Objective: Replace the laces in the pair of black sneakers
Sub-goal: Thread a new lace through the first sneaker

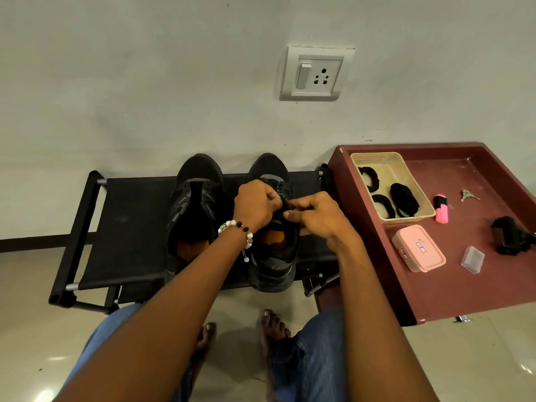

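Knees in jeans (313, 352) sit lowest in view, forearms reaching out over them. Both hands work at the right sneaker (274, 256), which stands beside the left sneaker (191, 216) on the black surface (127, 227), toes toward its far edge. Left hand (256, 204) and right hand (314, 217) each have fingers curled in a pinching grip on the lace (282, 203) over the tongue. On the maroon tray (452, 297) at right, a beige bin (412, 184) near its far left corner holds three black lace bundles (404, 200); a closed pink box (419, 248) lies nearer.
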`<state>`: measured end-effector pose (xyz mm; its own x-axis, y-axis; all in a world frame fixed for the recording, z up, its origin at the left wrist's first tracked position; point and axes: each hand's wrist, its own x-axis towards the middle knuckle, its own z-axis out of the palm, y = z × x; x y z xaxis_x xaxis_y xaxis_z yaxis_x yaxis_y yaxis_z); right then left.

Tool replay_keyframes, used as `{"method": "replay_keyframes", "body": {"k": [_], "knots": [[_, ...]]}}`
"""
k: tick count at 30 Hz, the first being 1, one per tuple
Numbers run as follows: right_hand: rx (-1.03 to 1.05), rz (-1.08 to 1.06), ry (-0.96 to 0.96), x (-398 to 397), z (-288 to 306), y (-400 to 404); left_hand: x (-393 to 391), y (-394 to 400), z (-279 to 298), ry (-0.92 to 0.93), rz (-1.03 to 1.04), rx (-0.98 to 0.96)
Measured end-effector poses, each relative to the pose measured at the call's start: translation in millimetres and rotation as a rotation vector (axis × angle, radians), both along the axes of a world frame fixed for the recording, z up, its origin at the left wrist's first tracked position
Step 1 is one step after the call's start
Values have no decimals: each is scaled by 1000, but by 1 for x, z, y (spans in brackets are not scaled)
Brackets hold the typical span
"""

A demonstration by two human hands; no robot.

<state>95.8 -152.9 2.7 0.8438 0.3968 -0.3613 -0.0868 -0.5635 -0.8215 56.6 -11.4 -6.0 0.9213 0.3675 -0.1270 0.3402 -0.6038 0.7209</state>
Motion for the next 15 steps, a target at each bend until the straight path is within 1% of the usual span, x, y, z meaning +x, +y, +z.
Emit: {"method": "replay_keyframes", "body": {"k": [4, 7, 10, 12, 15], "knots": [[75, -36, 77, 0, 0, -1, 0, -2, -2, -8, 106, -124], [97, -172, 55, 3, -6, 5, 2, -5, -2, 30, 203, -233], [81, -323, -28, 3, -13, 17, 3, -5, -3, 52, 249, -265], [49, -381, -85, 2, -11, 23, 2, -3, -2, 50, 238, -263], [-5, -432, -94, 2, -8, 28, -2, 4, 2, 23, 156, -256]]}}
